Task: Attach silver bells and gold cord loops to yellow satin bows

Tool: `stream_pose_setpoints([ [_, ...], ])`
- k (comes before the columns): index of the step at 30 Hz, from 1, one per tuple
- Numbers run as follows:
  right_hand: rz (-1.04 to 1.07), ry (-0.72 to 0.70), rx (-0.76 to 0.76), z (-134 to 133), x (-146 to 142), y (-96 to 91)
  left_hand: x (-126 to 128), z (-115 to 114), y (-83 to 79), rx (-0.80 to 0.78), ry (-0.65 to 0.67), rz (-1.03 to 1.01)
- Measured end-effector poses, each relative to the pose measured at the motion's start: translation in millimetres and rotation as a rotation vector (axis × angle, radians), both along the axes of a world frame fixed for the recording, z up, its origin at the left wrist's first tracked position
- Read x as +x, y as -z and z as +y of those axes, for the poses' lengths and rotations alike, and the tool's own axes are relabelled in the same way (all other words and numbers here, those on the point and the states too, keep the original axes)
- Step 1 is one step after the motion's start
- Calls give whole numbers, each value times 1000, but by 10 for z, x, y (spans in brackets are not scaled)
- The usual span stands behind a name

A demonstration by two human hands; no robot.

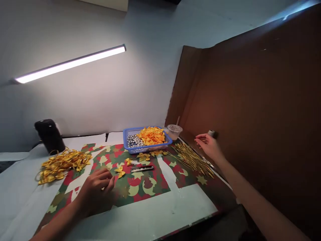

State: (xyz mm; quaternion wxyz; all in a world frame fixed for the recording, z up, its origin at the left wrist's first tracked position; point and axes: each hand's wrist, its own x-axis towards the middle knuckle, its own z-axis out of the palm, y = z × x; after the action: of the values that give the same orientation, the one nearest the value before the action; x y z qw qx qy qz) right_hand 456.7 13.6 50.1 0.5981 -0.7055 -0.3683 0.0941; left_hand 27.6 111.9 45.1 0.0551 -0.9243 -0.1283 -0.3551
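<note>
My left hand hovers over the patterned table cover at its left side, fingers curled together; anything inside them is hidden. Close to it lie a small gold ribbon bow and a second bow. Thread snips rest just right of these bows. On the right, my right hand is raised above a bundle of thin gold ties, its fingers stretched and slightly apart, with nothing visible in them. A small spool-like roll shows just behind that hand.
A blue basket at the back holds orange-gold bows and silvery beads. Beside it stands a lidded plastic cup with a straw. Gold bows with loops pile up left, near a black object. Cardboard walls the right.
</note>
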Motion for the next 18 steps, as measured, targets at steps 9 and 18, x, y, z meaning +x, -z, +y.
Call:
stream_pose_setpoints([
  [9, -269, 183, -606, -287, 578, 133, -92, 123, 20, -169, -30, -61],
  [18, -243, 194, -962, -221, 503, 246, -64, 93, 117, -75, 23, -116],
])
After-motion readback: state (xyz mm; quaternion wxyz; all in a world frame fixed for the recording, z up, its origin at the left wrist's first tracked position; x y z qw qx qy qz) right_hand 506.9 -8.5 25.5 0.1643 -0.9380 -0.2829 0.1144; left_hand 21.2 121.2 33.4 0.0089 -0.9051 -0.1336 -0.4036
